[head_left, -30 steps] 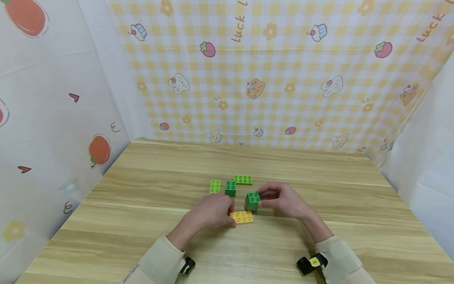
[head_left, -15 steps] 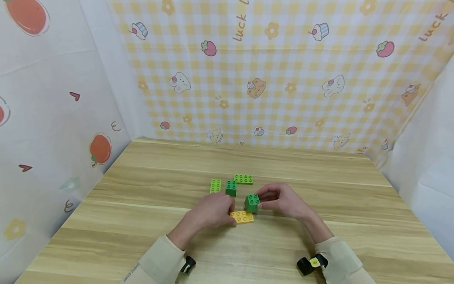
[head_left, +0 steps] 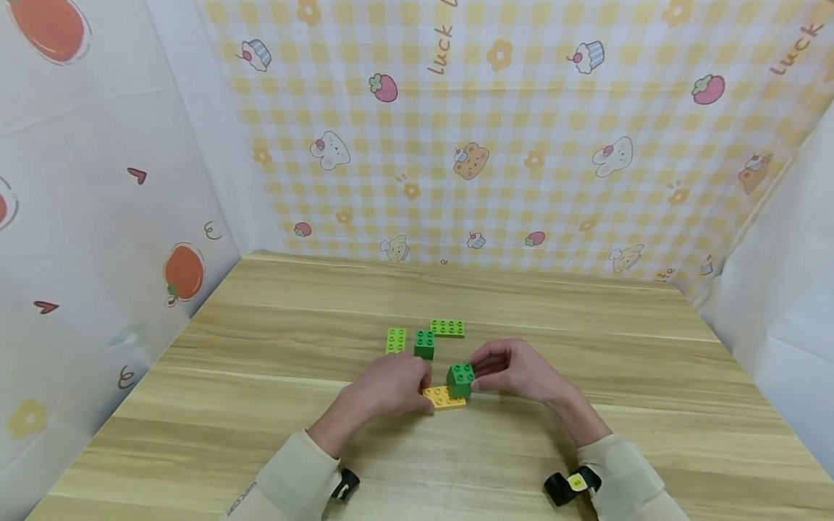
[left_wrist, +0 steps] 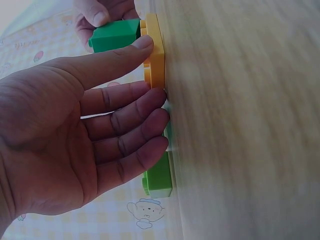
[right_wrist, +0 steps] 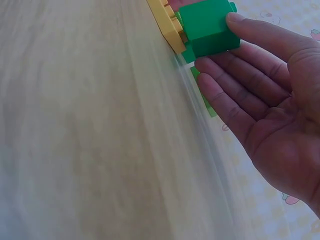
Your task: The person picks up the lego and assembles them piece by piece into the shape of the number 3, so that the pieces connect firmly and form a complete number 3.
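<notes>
A yellow-orange flat building brick (head_left: 435, 398) lies on the table, its studs facing up. My left hand (head_left: 391, 387) pinches its left end between thumb and fingers; in the left wrist view the thumb (left_wrist: 142, 42) lies on its near side. Right at the yellow brick's other end is a tall green brick (head_left: 460, 380), pinched by my right hand (head_left: 517, 370). The right wrist view has this green brick (right_wrist: 207, 30) just over the yellow brick's studs (right_wrist: 172, 25); whether the two touch I cannot tell.
Behind the hands stands a smaller dark green brick (head_left: 424, 345). A light green flat brick (head_left: 396, 340) lies left of it, partly behind my left hand. Another light green flat brick (head_left: 447, 329) lies farther back. A patterned cloth (head_left: 502, 145) hangs beyond the wooden table (head_left: 326, 318).
My right hand has carried the tall green brick slightly left and toward me, from behind the yellow brick to over its right end. The left hand has stayed in place.
</notes>
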{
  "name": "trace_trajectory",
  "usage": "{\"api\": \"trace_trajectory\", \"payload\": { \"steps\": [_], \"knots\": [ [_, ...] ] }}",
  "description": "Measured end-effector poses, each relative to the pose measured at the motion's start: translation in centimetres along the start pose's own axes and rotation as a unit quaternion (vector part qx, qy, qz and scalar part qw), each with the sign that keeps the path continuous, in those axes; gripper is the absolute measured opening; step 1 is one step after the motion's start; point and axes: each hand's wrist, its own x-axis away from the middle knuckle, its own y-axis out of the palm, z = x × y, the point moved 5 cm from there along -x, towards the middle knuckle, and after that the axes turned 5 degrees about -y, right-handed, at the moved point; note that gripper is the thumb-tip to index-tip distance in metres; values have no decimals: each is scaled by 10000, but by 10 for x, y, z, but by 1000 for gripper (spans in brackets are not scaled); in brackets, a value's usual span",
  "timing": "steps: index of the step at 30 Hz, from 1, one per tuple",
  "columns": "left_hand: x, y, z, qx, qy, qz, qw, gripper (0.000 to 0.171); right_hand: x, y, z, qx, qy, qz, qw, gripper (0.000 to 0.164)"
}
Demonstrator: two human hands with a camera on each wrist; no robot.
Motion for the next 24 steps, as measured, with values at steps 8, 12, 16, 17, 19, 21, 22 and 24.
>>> {"api": "trace_trajectory", "payload": {
  "steps": [8,12,16,17,19,21,22,24],
  "knots": [
    [-1,1,-1,7,-27,-29,10000,27,0,4,-1,-118,-7,-135,9998,32],
    [-1,1,-1,-7,-15,-16,10000,27,0,5,-2,-100,-2,-161,9998,31],
    [-1,1,-1,-20,15,7,10000,27,0,6,-2,-83,-16,-187,9998,31],
    [-1,1,-1,-16,20,11,10000,27,0,6,-3,-77,-25,-197,9998,30],
    [-1,1,-1,15,26,6,10000,27,0,7,-3,-68,-51,-218,9997,30],
    [-1,1,-1,42,29,1,10000,27,0,7,-3,-76,-66,-237,9997,29],
    [-1,1,-1,60,34,2,10000,27,0,8,-4,-86,-79,-244,9996,29],
    [-2,1,-1,99,36,-6,9999,27,0,8,-5,-94,-97,-253,9996,29]
  ]
}}
